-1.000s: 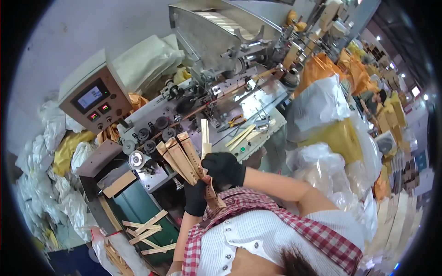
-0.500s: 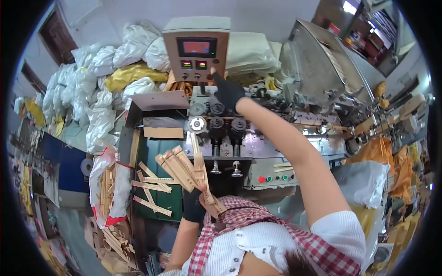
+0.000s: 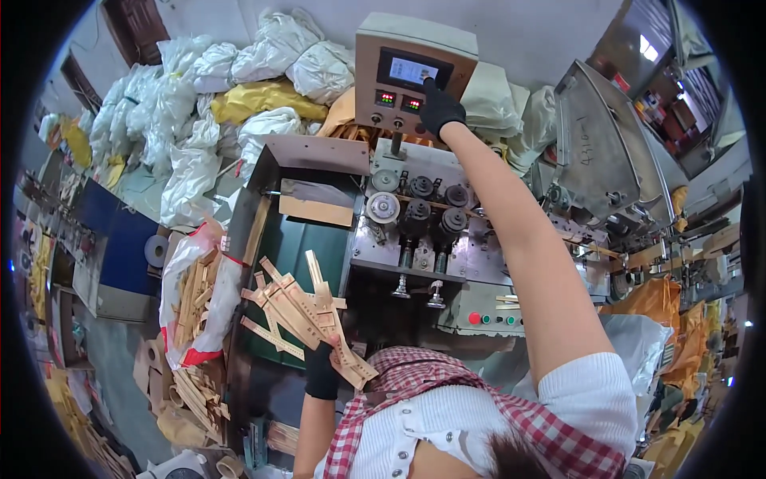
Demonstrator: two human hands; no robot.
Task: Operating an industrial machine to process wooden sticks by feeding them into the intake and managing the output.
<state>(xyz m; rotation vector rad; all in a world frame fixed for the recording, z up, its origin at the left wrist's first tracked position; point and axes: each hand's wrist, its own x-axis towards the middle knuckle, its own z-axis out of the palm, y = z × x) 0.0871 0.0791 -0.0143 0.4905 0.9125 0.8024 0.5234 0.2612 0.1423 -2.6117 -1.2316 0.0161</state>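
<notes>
My left hand [image 3: 321,372], in a black glove, is closed round a fanned bundle of flat wooden strips [image 3: 294,310] with small dark marks along them. The bundle is over the green tray [image 3: 291,243], left of the machine. My right hand [image 3: 440,109], also gloved in black, reaches up to the control box [image 3: 415,36]. Its outstretched index finger is at the lit touchscreen [image 3: 404,72], and nothing shows in that hand. Whether the fingertip presses the glass is hard to tell. A few loose strips [image 3: 271,337] lie in the tray beneath the bundle.
Black rollers [image 3: 417,209] and metal knobs [image 3: 401,286] stand on the machine bed ahead. Red and green buttons [image 3: 475,318] sit on its front panel. At left is a white sack [image 3: 177,299] of wooden strips; white bundles [image 3: 271,48] are piled behind.
My right hand has gone up from the box's lower buttons to its touchscreen, which turned from red to a pale display. The view has shifted; the left hand still holds the strips.
</notes>
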